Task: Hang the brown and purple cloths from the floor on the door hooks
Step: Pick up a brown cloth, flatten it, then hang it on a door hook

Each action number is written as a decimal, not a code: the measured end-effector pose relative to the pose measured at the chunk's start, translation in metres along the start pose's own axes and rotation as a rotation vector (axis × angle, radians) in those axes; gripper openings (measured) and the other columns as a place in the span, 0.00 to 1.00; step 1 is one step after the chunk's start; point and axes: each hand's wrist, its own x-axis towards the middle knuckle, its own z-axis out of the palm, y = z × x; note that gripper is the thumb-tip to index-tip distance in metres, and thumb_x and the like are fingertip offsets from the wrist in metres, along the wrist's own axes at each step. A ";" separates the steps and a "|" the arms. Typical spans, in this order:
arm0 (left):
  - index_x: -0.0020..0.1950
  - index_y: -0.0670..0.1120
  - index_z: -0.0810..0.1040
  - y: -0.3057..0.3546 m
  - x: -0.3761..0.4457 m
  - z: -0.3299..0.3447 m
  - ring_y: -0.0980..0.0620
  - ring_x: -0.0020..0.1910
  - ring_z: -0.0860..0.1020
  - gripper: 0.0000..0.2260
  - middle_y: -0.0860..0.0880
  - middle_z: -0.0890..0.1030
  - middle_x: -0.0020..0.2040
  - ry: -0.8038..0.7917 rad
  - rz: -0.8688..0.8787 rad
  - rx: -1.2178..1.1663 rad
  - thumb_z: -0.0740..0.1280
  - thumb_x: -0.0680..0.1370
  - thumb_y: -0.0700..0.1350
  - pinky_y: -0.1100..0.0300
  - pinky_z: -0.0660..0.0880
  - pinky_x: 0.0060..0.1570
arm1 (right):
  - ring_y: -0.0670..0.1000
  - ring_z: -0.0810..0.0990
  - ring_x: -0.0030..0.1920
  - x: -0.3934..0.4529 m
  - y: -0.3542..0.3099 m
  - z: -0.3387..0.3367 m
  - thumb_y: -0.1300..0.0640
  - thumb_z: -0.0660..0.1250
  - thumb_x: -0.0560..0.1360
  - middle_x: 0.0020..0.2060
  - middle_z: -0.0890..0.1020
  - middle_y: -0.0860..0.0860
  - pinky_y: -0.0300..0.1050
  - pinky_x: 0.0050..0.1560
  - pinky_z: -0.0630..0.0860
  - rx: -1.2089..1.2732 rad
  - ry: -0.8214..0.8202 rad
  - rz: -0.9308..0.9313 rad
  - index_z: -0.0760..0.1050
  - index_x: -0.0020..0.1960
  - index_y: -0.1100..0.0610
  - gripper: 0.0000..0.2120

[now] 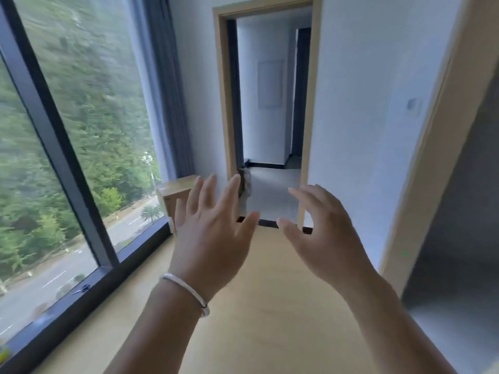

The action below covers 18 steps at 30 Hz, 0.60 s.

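Two bare hands are raised in front of the person, and neither holds anything. At nine o'clock a big window (67, 130) with a dark frame looks onto trees and a road. At about ten o'clock from the hands, beside the doorway, stands a low wooden table (175, 188). The left hand (213, 225), a white bracelet (186, 291) on its wrist, has its fingers spread and straight, pointing toward twelve o'clock. Just past its fingertips, low at the left side of the open doorway (266, 103), hangs a blurred brownish shape (245, 182), perhaps the brown cloth; the purple one cannot be made out. The right hand (324, 233), at three o'clock from the left, is loosely open with fingers slightly curved. Both hover above the pale wood floor (270, 306).
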 end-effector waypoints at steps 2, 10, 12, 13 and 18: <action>0.76 0.61 0.47 0.017 0.016 0.021 0.51 0.77 0.43 0.29 0.50 0.51 0.78 -0.025 0.070 -0.024 0.45 0.76 0.67 0.42 0.47 0.74 | 0.42 0.60 0.71 0.002 0.024 -0.012 0.42 0.61 0.75 0.70 0.67 0.43 0.48 0.72 0.61 -0.039 0.026 0.073 0.67 0.71 0.47 0.26; 0.76 0.61 0.45 0.038 0.095 0.092 0.51 0.77 0.42 0.29 0.51 0.49 0.79 -0.079 0.204 -0.094 0.47 0.77 0.67 0.44 0.43 0.74 | 0.42 0.57 0.73 0.042 0.092 -0.015 0.40 0.62 0.75 0.71 0.66 0.44 0.51 0.73 0.59 -0.139 0.093 0.214 0.67 0.71 0.48 0.27; 0.76 0.61 0.46 0.039 0.121 0.110 0.51 0.77 0.41 0.29 0.51 0.49 0.79 -0.099 0.215 -0.126 0.47 0.77 0.67 0.43 0.44 0.74 | 0.43 0.57 0.73 0.061 0.108 -0.010 0.39 0.62 0.75 0.71 0.66 0.43 0.51 0.72 0.60 -0.169 0.088 0.232 0.67 0.72 0.47 0.27; 0.76 0.61 0.45 0.039 0.136 0.119 0.51 0.77 0.41 0.29 0.51 0.49 0.79 -0.106 0.221 -0.137 0.47 0.77 0.67 0.42 0.44 0.74 | 0.43 0.57 0.73 0.074 0.115 -0.007 0.39 0.62 0.75 0.71 0.66 0.43 0.52 0.72 0.60 -0.185 0.086 0.238 0.67 0.72 0.47 0.27; 0.74 0.64 0.42 0.031 0.209 0.164 0.51 0.77 0.41 0.28 0.51 0.48 0.79 -0.100 0.240 -0.197 0.47 0.76 0.67 0.43 0.43 0.73 | 0.44 0.58 0.73 0.139 0.151 0.014 0.40 0.62 0.76 0.72 0.65 0.45 0.54 0.72 0.61 -0.256 0.086 0.244 0.66 0.72 0.47 0.26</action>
